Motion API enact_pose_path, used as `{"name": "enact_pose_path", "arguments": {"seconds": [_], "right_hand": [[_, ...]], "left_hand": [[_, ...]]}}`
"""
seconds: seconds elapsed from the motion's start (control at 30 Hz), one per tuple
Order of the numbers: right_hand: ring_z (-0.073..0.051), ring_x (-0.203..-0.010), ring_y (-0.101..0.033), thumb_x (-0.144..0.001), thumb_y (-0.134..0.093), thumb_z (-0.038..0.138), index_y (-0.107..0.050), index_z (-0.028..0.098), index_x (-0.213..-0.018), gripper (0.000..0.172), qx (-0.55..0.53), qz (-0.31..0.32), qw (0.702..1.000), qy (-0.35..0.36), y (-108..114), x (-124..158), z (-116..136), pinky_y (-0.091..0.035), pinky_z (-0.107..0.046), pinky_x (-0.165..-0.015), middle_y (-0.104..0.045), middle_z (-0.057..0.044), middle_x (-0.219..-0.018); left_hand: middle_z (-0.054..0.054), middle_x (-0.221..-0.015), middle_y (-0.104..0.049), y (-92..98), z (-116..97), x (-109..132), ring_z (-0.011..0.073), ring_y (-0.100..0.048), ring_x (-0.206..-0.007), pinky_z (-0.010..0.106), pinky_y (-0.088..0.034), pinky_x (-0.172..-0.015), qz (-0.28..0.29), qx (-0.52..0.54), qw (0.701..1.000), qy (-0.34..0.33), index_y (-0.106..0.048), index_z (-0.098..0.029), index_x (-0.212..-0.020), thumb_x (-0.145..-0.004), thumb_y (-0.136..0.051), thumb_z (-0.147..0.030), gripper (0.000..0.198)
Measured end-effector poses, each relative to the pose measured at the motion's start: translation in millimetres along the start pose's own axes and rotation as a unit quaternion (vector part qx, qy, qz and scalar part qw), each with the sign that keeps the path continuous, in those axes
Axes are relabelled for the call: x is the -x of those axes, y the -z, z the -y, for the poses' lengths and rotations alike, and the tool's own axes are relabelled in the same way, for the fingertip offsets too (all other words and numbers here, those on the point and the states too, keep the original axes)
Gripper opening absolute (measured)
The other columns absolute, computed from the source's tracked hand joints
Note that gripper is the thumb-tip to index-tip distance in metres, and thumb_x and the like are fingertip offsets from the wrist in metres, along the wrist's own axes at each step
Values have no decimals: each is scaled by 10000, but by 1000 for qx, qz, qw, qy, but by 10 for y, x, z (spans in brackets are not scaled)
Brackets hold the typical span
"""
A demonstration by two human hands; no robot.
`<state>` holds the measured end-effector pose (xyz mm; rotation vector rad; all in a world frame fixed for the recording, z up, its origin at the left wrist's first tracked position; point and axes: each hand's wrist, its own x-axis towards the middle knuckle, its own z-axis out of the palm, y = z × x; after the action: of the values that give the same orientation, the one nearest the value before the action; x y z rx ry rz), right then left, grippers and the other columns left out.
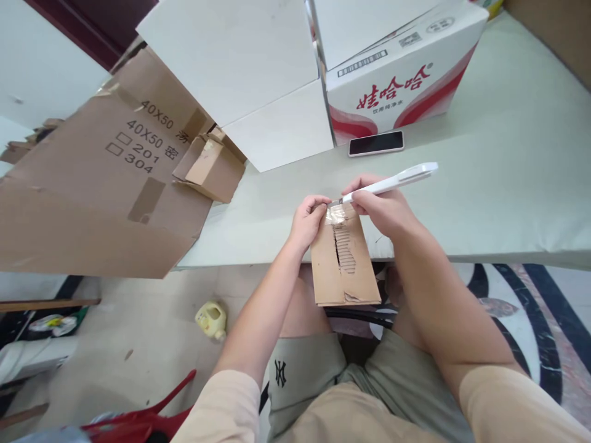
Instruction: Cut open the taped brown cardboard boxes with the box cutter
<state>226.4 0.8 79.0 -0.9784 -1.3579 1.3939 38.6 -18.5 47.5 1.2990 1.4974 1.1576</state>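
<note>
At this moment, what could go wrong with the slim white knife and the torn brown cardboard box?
The knife has its tip close to the left hand, so a slip might cut it. The box reaches past the edge of the pale green cloth-covered table, so it could tilt under pressure.

A pale green covering spreads over the counter (503,184). Toward its far edge stand a plain white box (281,132) and a red-and-white carton (397,101), a phone (376,143) lying just before the latter. Leftward are a small brown box (219,171) and a large brown carton (92,166). A torn cardboard box (324,267) juts past the near edge.
</note>
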Motion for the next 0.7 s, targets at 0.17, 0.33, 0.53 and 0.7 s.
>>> {"name": "enact_pose_path", "arguments": {"seconds": [0.17, 0.33, 0.53, 0.7], "right_hand": [[-142, -661, -494, -675, -661, 263, -629, 208, -713, 74, 80, 13, 997, 1, 155, 45, 98, -335, -300, -599, -588, 13, -665], [-138, -598, -497, -819, -629, 365, -532, 222, -657, 237, 114, -7, 993, 21, 170, 28, 61, -381, -308, -599, -556, 17, -586], [-164, -654, -628, -891, -613, 416, -628, 219, -977, 215, 88, 35, 994, 61, 280, 37, 62, -498, -333, -667, -683, -17, -773], [-251, -922, -731, -910, -617, 555, -609, 240, -1072, 354, 87, 37, 993, 73, 349, 14, -49, -548, -435, -877, -768, -69, -943]], "left_hand": [[-11, -803, -656, -209, -50, 79, 147, -576, -723, 266, -473, -730, -11, 50, 998, 45, -671, -204, -909, -853, -605, -185, 88], [1, -815, -668, -292, -36, 193, 162, -607, -769, 277, -492, -752, -79, 5, 996, 34, -654, -201, -873, -838, -602, -182, 66], [30, -954, -689, -214, 28, 170, 166, -645, -888, 294, -528, -847, -197, 1, 979, 43, -622, -204, -944, -867, -563, -167, 104], [32, -1013, -678, -128, 76, 97, 165, -655, -923, 305, -531, -905, -100, 44, 993, 35, -597, -219, -998, -851, -600, -199, 148]]}}
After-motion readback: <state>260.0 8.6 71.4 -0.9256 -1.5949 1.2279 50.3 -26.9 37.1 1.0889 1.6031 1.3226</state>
